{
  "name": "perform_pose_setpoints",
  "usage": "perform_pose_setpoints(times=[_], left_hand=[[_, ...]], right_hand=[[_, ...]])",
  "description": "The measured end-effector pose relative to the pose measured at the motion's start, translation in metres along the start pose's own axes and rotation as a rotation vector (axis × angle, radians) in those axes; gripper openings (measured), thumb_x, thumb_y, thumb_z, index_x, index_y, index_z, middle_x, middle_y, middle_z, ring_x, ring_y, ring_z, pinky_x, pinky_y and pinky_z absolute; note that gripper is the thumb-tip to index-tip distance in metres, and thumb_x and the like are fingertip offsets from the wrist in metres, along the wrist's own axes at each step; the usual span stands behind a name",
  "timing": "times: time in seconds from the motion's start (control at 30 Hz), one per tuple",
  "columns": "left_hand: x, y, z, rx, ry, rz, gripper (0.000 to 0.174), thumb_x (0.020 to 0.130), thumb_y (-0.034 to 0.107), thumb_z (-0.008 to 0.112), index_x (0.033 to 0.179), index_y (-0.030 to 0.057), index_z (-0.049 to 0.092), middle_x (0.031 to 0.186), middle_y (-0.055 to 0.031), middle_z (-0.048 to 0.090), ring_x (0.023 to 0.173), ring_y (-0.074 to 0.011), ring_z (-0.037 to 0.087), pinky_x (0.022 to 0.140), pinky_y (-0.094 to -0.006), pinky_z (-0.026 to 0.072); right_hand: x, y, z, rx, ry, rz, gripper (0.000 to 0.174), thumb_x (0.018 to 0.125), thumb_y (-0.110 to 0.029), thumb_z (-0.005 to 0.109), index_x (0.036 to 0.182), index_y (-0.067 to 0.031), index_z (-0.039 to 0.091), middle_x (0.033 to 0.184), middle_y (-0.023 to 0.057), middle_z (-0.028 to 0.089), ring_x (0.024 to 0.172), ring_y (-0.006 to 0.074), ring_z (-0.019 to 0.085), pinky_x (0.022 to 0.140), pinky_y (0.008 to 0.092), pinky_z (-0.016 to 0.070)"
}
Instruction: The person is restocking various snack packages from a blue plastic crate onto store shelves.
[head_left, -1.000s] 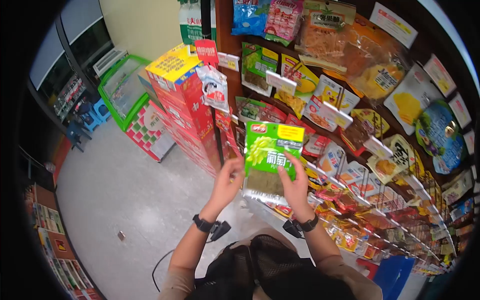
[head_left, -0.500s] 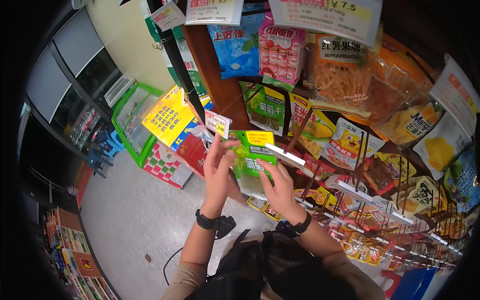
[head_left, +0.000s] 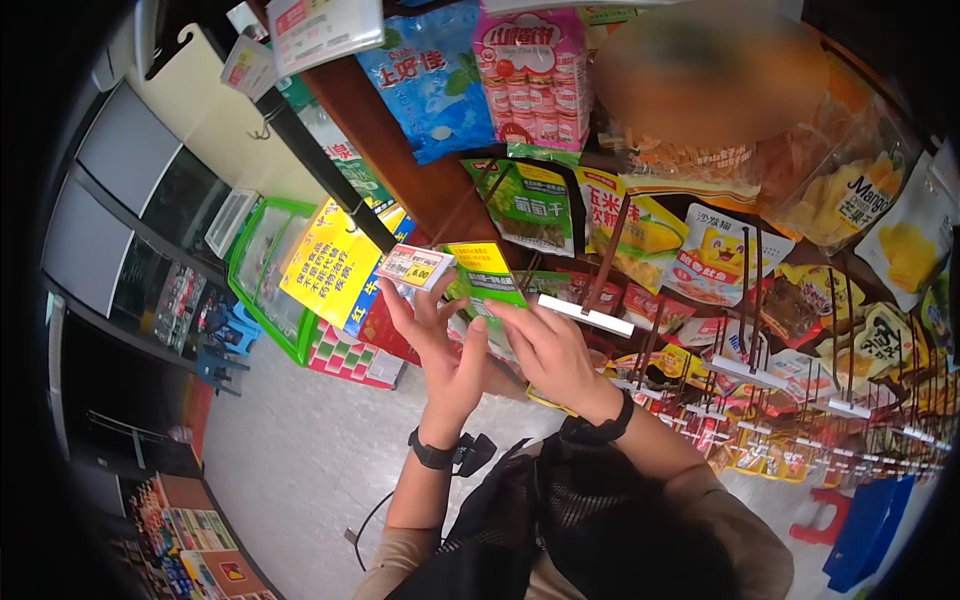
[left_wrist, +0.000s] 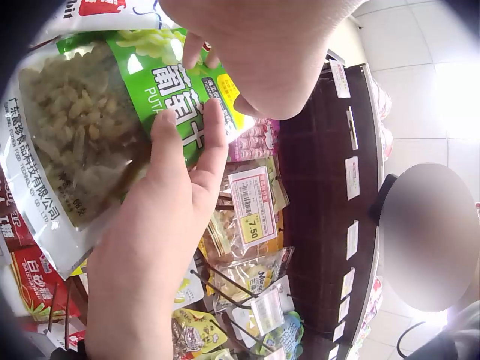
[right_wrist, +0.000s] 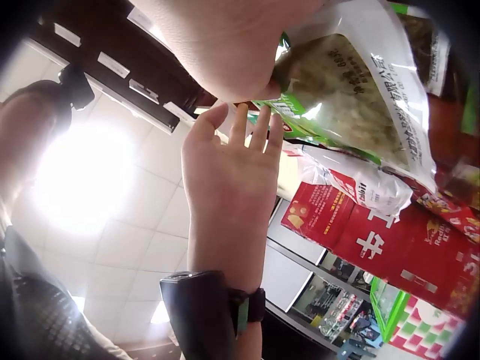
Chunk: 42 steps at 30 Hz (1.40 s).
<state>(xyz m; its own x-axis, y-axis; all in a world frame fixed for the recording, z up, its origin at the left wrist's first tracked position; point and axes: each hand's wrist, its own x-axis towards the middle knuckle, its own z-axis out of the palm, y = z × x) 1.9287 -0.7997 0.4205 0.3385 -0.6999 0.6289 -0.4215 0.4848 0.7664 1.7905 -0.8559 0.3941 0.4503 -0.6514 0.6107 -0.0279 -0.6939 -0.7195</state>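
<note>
A green and yellow bag of raisins point(head_left: 482, 268) with a clear window point(left_wrist: 82, 112) stands tilted in front of the snack rack. My right hand point(head_left: 560, 360) pinches it from the right; in the left wrist view that hand's thumb and finger lie on its printed front. My left hand point(head_left: 447, 355) is just left of the bag, fingers fairly straight, fingertips right at a price tag point(head_left: 415, 268) marked 6.00 and close to the bag's top. The right wrist view shows the left palm point(right_wrist: 231, 180) facing that camera, its fingertips partly hidden behind the right hand.
Another bag of raisins point(head_left: 525, 208) hangs behind, beside a corn snack bag point(head_left: 630, 225). Above hang blue point(head_left: 430, 80) and pink point(head_left: 535, 75) bags. A black post point(head_left: 320, 165), a stacked red and yellow carton point(head_left: 335, 265) and a green-rimmed freezer point(head_left: 265, 280) stand left.
The bag of raisins has moved up and left towards the rack and turned more edge-on. My left hand has gone from the bag's left side to the price tag. The head view has come closer.
</note>
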Motion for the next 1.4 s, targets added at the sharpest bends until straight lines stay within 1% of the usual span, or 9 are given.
perform_pose_setpoints(times=[0.23,0.4,0.47,0.57,0.7,0.9,1.03,1.13,1.4], left_hand=[[0.005,-0.010,0.006,0.065,-0.049,0.084,0.101,0.086,-0.002,0.059,0.152,0.0101,-0.017,0.154,-0.0252,0.014,0.133,-0.0381,0.041,0.101,-0.0476,0.0418],[-0.002,-0.022,0.020,0.037,-0.057,0.125,0.104,0.086,-0.004,0.058,0.150,0.0111,-0.023,0.150,-0.0289,0.019,0.130,-0.0384,0.044,0.102,-0.0474,0.0411],[-0.006,-0.021,0.024,0.061,-0.070,0.123,0.104,0.086,-0.004,0.058,0.150,0.0111,-0.023,0.147,-0.0296,0.023,0.128,-0.0381,0.046,0.101,-0.0470,0.0416],[-0.018,-0.023,0.029,-0.008,-0.033,-0.050,0.104,0.086,-0.007,0.057,0.152,0.0153,-0.020,0.141,-0.0254,0.033,0.103,-0.0256,0.058,0.090,-0.0367,0.0482],[-0.036,-0.030,0.040,-0.106,-0.037,-0.140,0.099,0.087,-0.006,0.056,0.153,0.0153,-0.015,0.140,-0.0239,0.036,0.088,-0.0172,0.058,0.083,-0.0317,0.0505],[-0.019,-0.047,0.065,-0.045,-0.089,-0.283,0.086,0.084,-0.002,0.058,0.154,0.0091,0.011,0.156,-0.0170,0.024,0.130,-0.0307,0.046,0.098,-0.0365,0.0480],[-0.017,-0.050,0.075,-0.198,-0.170,-0.326,0.049,0.092,0.001,0.052,0.140,0.0003,0.042,0.134,-0.0138,0.053,0.114,-0.0201,0.057,0.095,-0.0313,0.0465],[-0.068,-0.018,0.078,-0.179,-0.227,-0.457,0.028,0.094,0.002,0.053,0.121,-0.0004,0.056,0.107,-0.0073,0.064,0.091,-0.0127,0.063,0.082,-0.0272,0.0501],[-0.353,0.004,0.058,-0.153,-0.159,-0.693,0.021,0.094,0.006,0.051,0.113,0.0040,0.060,0.099,-0.0062,0.067,0.076,-0.0114,0.061,0.068,-0.0242,0.0474]], right_hand=[[0.007,0.009,0.002,-0.047,0.109,0.042,0.039,0.090,-0.004,0.057,0.128,-0.0097,0.057,0.097,0.0184,0.059,0.083,0.0383,0.060,0.069,0.0469,0.0485],[0.030,0.034,0.003,-0.164,0.231,0.135,0.038,0.088,-0.007,0.059,0.126,-0.0088,0.056,0.098,0.0174,0.058,0.091,0.0386,0.058,0.073,0.0469,0.0479],[0.039,0.038,-0.001,-0.333,0.217,0.201,0.044,0.087,-0.007,0.061,0.131,-0.0082,0.055,0.124,0.0254,0.050,0.108,0.0427,0.051,0.094,0.0481,0.0420],[0.048,0.044,-0.007,-0.549,0.251,0.174,0.053,0.084,-0.012,0.065,0.133,0.0002,0.050,0.140,0.0302,0.034,0.121,0.0469,0.037,0.105,0.0543,0.0302],[0.031,0.048,-0.007,-0.399,0.240,0.163,0.053,0.085,-0.010,0.064,0.133,0.0031,0.047,0.140,0.0276,0.034,0.125,0.0461,0.036,0.106,0.0538,0.0308],[-0.036,0.038,-0.017,-0.071,0.083,0.152,0.039,0.086,-0.004,0.062,0.124,0.0016,0.053,0.124,0.0210,0.047,0.101,0.0369,0.057,0.088,0.0434,0.0484],[-0.099,0.002,-0.052,0.088,-0.032,0.261,0.026,0.090,-0.001,0.058,0.115,-0.0013,0.057,0.112,0.0142,0.056,0.082,0.0233,0.063,0.073,0.0327,0.0512],[-0.165,-0.008,-0.080,0.108,-0.020,0.350,0.019,0.090,0.001,0.055,0.108,-0.0027,0.060,0.097,0.0101,0.062,0.075,0.0174,0.061,0.069,0.0286,0.0493],[-0.358,-0.011,-0.139,0.282,-0.013,0.700,0.014,0.088,0.004,0.047,0.091,-0.0020,0.059,0.077,0.0020,0.061,0.065,0.0077,0.055,0.059,0.0233,0.0429]])
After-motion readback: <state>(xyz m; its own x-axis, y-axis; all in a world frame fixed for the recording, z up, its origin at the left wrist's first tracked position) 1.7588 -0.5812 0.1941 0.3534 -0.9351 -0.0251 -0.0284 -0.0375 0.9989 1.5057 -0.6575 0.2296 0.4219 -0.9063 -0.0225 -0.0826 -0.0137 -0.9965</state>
